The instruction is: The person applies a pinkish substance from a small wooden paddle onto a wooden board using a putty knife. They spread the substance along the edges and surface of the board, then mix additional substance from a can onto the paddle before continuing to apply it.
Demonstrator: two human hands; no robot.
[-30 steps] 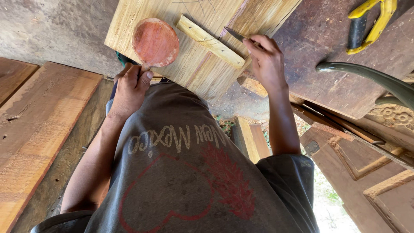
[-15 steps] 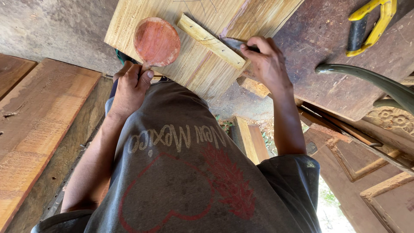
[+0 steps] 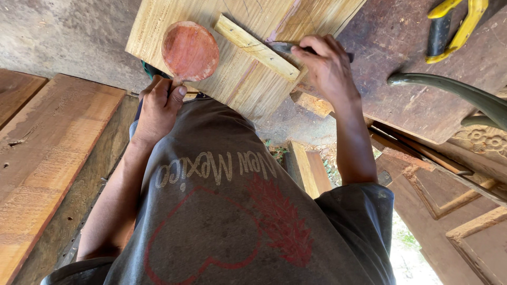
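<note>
While the head camera is looking down past a grey printed shirt [image 3: 227, 211], the left hand [image 3: 158, 108] is pinching the short stem of a round, reddish wooden disc [image 3: 190, 50], thumb and fingers clenched around it at the near edge of a pale, straight-grained wooden board [image 3: 248, 79]. That disc is lying flat on the board's left part, its face smooth and faintly streaked. Just beside it, a narrow pale wooden strip [image 3: 256, 46] is lying slantwise across the board. The right hand [image 3: 327, 66] is curling tightly around a slim dark tool [image 3: 288, 48], its grey tip resting on the board at the strip's far end; whether it is a pencil or a blade is hard to make out, since the fingers are covering most of it. The board is resting on a dark, worn, scratched wooden tabletop [image 3: 412, 100], its top edge running out of view. At the upper right a yellow-and-black handled tool [image 3: 454, 26] is lying on that tabletop, cut off by the edge, and a curved dark green bar [image 3: 449, 92] is crossing below it. Rough orange-brown planks [image 3: 47, 153] are lying at the left beside a grey concrete surface [image 3: 63, 37]. Carved and framed wooden panels [image 3: 465, 184] are showing at the right, and a small offcut block [image 3: 311, 103] is sitting under the right wrist.
</note>
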